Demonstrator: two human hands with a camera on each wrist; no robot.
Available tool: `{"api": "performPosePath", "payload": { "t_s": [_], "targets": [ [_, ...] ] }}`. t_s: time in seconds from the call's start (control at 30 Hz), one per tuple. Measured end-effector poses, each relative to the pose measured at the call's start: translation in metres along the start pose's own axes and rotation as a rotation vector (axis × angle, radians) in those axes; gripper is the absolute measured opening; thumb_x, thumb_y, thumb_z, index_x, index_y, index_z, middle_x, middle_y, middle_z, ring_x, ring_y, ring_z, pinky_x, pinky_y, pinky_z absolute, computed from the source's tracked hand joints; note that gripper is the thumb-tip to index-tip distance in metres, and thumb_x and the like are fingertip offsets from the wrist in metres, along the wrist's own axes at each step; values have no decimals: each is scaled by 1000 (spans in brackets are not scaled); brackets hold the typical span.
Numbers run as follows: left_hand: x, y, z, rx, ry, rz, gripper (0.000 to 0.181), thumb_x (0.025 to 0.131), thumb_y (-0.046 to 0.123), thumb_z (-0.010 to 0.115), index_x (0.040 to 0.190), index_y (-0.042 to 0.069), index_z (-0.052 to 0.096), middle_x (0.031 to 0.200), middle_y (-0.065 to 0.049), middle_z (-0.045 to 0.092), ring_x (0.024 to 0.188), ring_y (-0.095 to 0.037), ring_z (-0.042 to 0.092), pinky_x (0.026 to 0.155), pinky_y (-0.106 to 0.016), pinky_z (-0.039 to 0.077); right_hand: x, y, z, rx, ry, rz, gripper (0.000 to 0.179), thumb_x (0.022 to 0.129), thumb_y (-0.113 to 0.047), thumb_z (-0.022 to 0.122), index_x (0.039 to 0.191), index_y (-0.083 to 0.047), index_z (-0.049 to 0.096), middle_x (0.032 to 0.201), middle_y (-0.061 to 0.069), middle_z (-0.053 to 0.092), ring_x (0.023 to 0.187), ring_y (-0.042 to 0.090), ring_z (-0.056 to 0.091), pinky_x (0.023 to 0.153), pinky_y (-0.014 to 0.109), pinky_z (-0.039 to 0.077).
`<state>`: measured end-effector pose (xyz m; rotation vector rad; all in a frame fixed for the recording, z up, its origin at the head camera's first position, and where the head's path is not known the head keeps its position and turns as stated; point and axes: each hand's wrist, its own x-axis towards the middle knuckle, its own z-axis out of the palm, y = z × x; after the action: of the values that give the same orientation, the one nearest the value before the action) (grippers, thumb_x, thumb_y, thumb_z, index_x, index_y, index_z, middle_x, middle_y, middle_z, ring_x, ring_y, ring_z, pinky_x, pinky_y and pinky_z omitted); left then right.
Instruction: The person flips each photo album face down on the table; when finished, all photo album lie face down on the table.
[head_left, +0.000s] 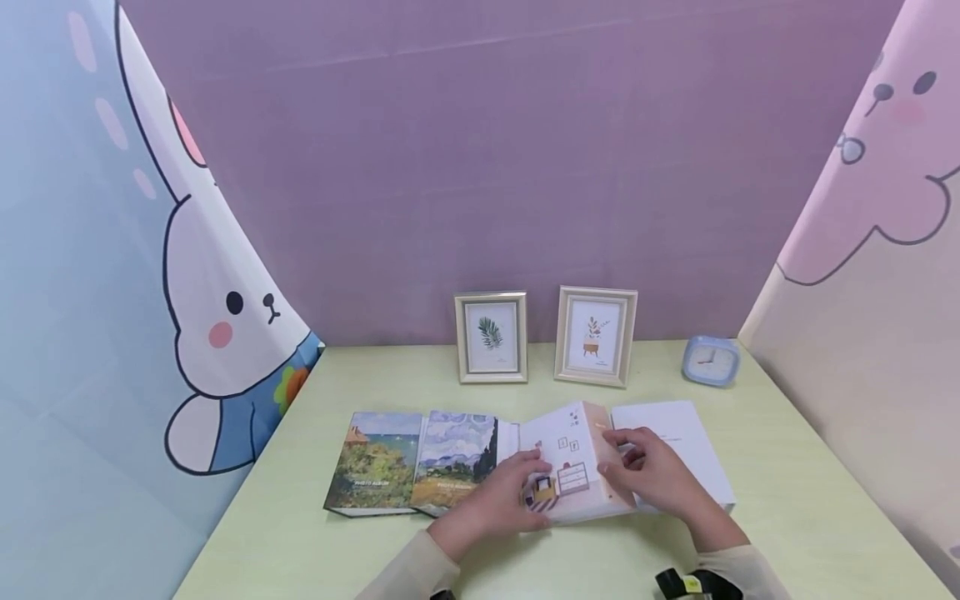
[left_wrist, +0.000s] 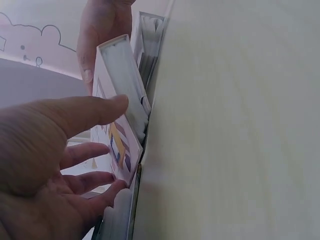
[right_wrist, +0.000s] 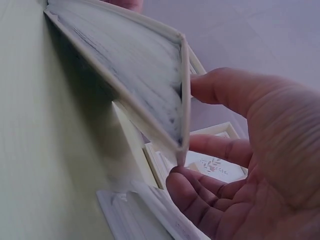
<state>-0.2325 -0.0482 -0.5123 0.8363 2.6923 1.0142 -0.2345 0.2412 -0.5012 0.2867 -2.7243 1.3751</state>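
Observation:
A photo album (head_left: 564, 467) with a white-and-pink cover showing drawn furniture lies tilted, its right, spine side raised. My right hand (head_left: 651, 471) grips that spine; in the right wrist view the thumb (right_wrist: 220, 89) presses its face and other fingers curl at its lower edge. Over the album's left part my left hand (head_left: 501, 497) is spread, fingertips at the cover and thumb near the bottom edge. Beneath and beside its left edge lies an album with a landscape painting (head_left: 453, 458). A white album (head_left: 678, 446) lies to the right, partly behind my right hand.
Another painted album (head_left: 378, 458) lies at the far left of the row. Two picture frames, one with a leaf (head_left: 491, 337) and one with a potted plant (head_left: 596, 336), stand at the back. A blue clock (head_left: 711, 362) stands at the table's (head_left: 810, 500) back right.

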Motion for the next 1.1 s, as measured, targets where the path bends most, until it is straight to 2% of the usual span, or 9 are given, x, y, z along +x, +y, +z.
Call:
{"api": "performPosePath", "payload": {
  "t_s": [0.13,0.23,0.37,0.57,1.1],
  "targets": [
    [1,-3,1,41,14,1,76,74,27,95,142,15,63,162,-5,44,146,-34,44,119,-54,37,1,3,1,-14,-3,13,53,87,-24,87,132,-3,69,102,5,62,85,18,62,70,27,55],
    [2,-5,2,31,19,-5,74,74,26,94,141,15,64,162,-3,44,146,-34,43,119,-54,37,2,4,1,-20,-4,13,53,87,-23,87,133,-2,69,102,5,61,84,17,62,70,26,54],
    [3,-5,2,20,22,-10,73,75,24,94,141,13,64,162,-4,44,147,-34,42,120,-54,35,1,4,2,-15,0,-11,53,87,-21,87,131,1,69,102,7,61,83,17,61,69,26,54],
    [0,-4,1,62,13,7,74,75,26,93,141,12,64,162,-8,43,146,-34,42,120,-51,36,1,4,5,-38,-13,-37,53,88,-18,85,131,6,68,104,9,62,82,16,61,68,26,55],
    [1,-7,-1,76,33,22,73,73,25,94,139,12,66,160,-8,47,144,-34,45,120,-48,37,-1,-3,10,-71,-14,-5,50,89,-17,82,132,5,69,108,11,64,85,16,64,71,27,57]
  ]
}}
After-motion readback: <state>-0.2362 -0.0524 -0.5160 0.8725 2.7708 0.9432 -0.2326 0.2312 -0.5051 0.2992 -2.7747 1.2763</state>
